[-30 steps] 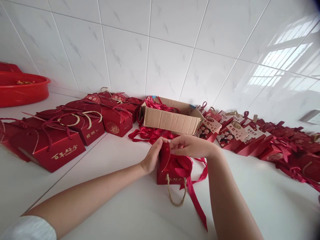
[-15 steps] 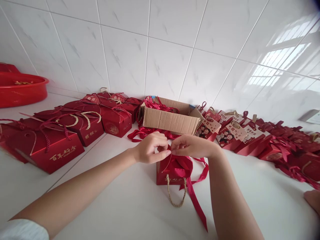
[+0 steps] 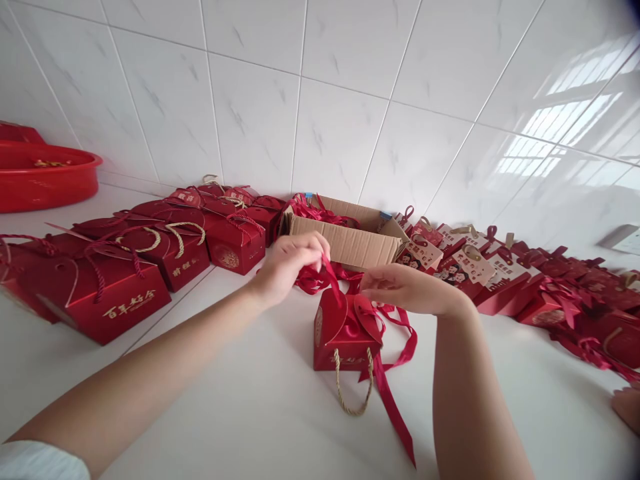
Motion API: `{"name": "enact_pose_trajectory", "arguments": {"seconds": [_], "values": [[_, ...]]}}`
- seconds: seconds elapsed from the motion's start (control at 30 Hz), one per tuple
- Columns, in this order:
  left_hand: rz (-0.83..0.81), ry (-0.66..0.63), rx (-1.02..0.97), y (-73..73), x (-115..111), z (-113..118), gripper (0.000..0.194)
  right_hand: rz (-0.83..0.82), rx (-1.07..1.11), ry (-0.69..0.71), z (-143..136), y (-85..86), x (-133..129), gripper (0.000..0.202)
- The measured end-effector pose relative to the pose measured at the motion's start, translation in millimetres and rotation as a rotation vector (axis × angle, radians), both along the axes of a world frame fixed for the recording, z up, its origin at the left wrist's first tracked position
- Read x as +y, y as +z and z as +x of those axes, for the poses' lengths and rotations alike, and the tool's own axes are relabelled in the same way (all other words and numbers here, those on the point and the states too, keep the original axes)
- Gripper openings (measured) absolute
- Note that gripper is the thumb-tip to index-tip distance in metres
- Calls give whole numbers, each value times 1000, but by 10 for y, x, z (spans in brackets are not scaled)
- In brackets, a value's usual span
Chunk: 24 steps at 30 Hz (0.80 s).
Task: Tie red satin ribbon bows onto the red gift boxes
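Observation:
A red gift box (image 3: pixel 347 350) with gold lettering stands in front of me, its rope handle (image 3: pixel 353 413) hanging down the near side. A red satin ribbon (image 3: pixel 393 400) lies across its top, one tail trailing over the white surface. My left hand (image 3: pixel 295 263), above and left of the box, pinches an end of the ribbon and draws it taut upward. Close over the right flap, my right hand (image 3: pixel 400 288) has its fingers closed at the ribbon; its fingertips are partly hidden.
Behind the box stands an open cardboard carton (image 3: pixel 345 243) with red ribbons inside. Finished-looking red boxes (image 3: pixel 130 287) line the left, and smaller red boxes (image 3: pixel 505 280) the right. A red basin (image 3: pixel 50 177) is at far left. Part of another person's hand (image 3: pixel 626 405) shows at the right edge.
My left hand has moved up and left, pulling the ribbon end away from the box top. My right hand has shifted slightly right, so the hands are farther apart.

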<state>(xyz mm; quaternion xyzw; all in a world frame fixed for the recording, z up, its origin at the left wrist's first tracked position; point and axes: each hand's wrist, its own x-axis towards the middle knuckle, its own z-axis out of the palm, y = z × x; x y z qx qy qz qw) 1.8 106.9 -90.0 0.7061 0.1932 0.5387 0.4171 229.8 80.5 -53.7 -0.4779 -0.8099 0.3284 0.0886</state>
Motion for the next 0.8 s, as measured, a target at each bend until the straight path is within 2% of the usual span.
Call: {"name": "enact_pose_trajectory", "arguments": {"seconds": [0.13,0.27,0.43,0.53,0.63,0.73,0.8], "values": [[-289,-205,-466,351,-141,-114,23,-52,-105,-52,176,-12,13,23],[-344,-185,-654,590,-298,-210,25,-173,-191,-35,200,-92,89,31],[-367,-34,-592,761,-339,-259,23,-201,-208,12,4,-102,123,30],[-272,91,-580,920,-285,-271,15,-165,-173,34,-103,-73,103,20],[-198,97,-548,1061,-235,-289,10,-105,-121,43,-146,-49,59,18],[-176,109,-484,1093,-215,-313,21,-79,-105,42,-124,-11,-22,26],[-113,233,-469,1066,-229,-320,21,-50,-122,19,-79,27,-88,32]]}}
